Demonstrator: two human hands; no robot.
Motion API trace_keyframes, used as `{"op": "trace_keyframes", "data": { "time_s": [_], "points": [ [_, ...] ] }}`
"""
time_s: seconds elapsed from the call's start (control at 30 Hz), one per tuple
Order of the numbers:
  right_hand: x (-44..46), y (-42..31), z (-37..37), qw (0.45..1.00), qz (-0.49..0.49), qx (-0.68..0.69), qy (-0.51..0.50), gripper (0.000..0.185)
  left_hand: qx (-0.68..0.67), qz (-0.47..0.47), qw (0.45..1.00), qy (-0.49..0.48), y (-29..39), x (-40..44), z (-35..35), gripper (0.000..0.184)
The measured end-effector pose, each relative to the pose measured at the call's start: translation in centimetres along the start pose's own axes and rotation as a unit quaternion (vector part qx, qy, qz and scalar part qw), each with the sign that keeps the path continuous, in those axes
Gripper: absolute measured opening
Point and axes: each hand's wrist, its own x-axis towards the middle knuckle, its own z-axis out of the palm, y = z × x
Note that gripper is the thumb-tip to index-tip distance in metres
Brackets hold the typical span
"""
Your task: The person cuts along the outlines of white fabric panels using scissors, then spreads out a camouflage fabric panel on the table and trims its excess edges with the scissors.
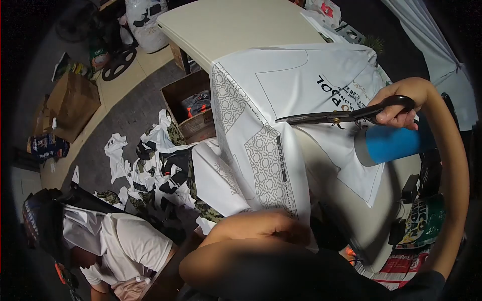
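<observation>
My right hand (399, 108) is closed around the handles of large black scissors (336, 117). Their long blades point left and look nearly together, with the tip at a fold in the white printed fabric (281, 75). The sheet carries outlined pattern pieces, grey geometric bands and black lettering. It drapes over the table's edge toward me. Low in the view, my left hand (286, 228) is curled at the fabric's near edge, gripping it; its fingertips are partly hidden. Beside the scissors, a blue cylinder with a grey end (391, 145) rests on the fabric's right part.
The cream table (241, 25) extends behind the fabric. A wooden box (188, 108) stands at its left, near a heap of white and camouflage scraps (155, 165) on the floor. Another person (125, 241) sits low at left. Bags (422, 220) lie right of the table.
</observation>
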Motion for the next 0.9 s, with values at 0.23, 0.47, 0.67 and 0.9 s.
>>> {"op": "trace_keyframes", "data": {
  "time_s": [0.23, 0.47, 0.67, 0.9],
  "points": [
    [-0.2, -0.5, -1.7, 0.997, 0.034, 0.067, -0.022, 0.027, -0.012, 0.044, 0.998, 0.040, 0.8, 0.9, 0.9, 0.011],
    [-0.4, -0.4, -2.3, 0.996, 0.043, 0.073, -0.025, 0.027, -0.056, 0.063, 0.996, 0.028, 0.4, 1.3, 0.7, 0.009],
    [0.0, -0.6, -3.3, 0.999, 0.025, 0.010, -0.043, 0.029, -0.080, 0.069, 0.994, -0.005, 0.4, 1.9, 0.1, 0.010],
    [0.6, -1.6, -4.1, 0.996, 0.052, 0.014, -0.068, 0.029, -0.078, 0.035, 0.996, -0.023, 1.1, 2.3, -0.4, 0.011]
  ]
}}
